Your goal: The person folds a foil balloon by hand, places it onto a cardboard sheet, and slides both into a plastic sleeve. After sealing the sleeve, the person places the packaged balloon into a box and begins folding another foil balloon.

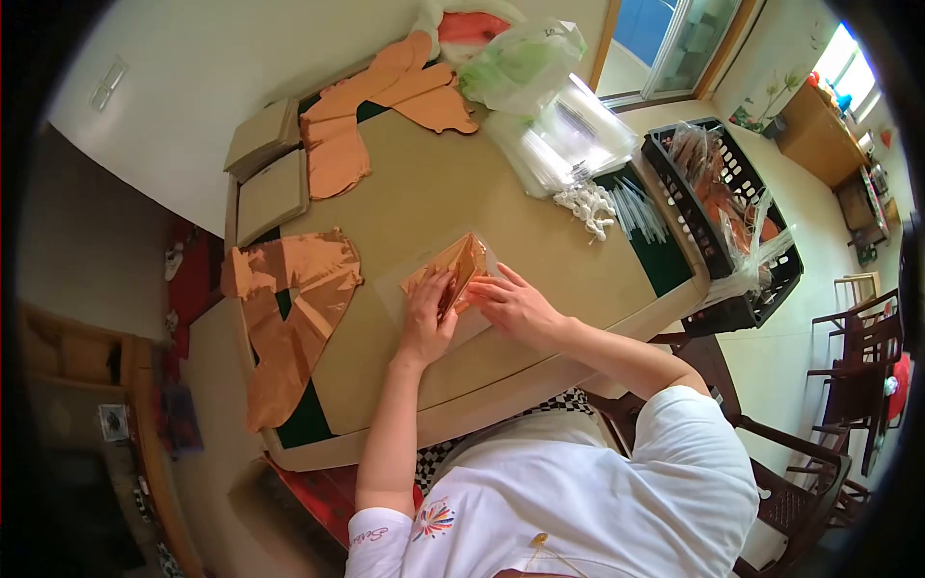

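A folded shiny copper-coloured sheet [468, 256] lies near the middle of the table, on a pale clear sheet [393, 289]. My left hand [427, 313] rests on its left part with the fingers close together, pressing it. At its right edge, the fingertips of my right hand [514, 306] touch the folded part. To the left lie larger copper-coloured sheets [313, 279]. Flat orange-brown cut pieces [337, 159] are spread at the far left of the table.
Two stacks of brown card [273, 197] stand at the left edge. Clear plastic sleeves [568, 140], a greenish plastic bag [525, 63], white strings [590, 207] and translucent sticks [638, 209] lie at the back right. Black crates [689, 207] stand beyond the right edge.
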### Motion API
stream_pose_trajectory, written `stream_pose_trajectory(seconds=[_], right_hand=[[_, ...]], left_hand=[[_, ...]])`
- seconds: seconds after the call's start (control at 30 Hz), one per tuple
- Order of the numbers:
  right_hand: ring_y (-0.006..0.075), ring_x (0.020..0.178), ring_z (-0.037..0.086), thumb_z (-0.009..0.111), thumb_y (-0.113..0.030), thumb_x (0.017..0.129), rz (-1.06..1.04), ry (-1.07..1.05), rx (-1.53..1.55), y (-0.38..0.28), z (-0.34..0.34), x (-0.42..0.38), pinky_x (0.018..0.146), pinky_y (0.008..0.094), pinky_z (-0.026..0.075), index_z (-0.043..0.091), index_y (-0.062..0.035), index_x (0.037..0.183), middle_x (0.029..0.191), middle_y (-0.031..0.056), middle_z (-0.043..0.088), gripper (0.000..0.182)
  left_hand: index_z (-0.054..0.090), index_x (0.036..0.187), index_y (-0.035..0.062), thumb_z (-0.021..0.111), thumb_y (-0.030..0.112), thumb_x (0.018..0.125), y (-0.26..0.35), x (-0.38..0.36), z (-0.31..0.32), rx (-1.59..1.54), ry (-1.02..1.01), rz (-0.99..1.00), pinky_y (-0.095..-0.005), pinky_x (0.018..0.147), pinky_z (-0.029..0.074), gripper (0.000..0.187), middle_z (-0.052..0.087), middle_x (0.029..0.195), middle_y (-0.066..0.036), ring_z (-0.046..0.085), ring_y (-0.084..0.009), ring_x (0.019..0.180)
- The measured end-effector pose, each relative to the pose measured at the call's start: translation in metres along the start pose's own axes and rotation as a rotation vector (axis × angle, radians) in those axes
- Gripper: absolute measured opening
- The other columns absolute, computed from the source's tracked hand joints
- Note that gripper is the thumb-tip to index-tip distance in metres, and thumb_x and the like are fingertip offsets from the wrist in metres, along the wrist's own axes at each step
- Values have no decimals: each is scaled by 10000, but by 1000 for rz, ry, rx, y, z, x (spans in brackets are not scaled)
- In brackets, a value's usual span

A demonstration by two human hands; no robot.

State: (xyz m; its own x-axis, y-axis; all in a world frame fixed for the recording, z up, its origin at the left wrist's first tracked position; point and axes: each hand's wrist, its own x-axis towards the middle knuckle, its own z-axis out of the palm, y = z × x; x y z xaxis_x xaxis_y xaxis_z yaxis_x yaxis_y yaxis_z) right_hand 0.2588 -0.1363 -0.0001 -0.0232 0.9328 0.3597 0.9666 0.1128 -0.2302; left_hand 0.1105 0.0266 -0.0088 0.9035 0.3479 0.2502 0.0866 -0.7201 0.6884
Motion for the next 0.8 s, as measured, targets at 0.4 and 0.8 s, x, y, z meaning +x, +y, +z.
stream_pose_trajectory(seconds=[0.4,0.8], right_hand=[[223,1299,395,589,-256,882,197,115,-32,-17,5,15,1148,564,162,628,-137,1163,1311,85,506,308],[224,1282,446,588,-212,876,109,-56,116,-11,13,22,1158,486,207,608,-75,1181,1263,70,559,335]], left_hand=[[462,1345,65,546,81,772,4,2,-3,-39,14,8,-540,1123,210,579,490,1360,-159,349,-378,1357],[452,1367,101,553,75,775,1,1,-1,-72,28,23,-563,1129,181,601,488,1365,-150,347,-365,1362]])
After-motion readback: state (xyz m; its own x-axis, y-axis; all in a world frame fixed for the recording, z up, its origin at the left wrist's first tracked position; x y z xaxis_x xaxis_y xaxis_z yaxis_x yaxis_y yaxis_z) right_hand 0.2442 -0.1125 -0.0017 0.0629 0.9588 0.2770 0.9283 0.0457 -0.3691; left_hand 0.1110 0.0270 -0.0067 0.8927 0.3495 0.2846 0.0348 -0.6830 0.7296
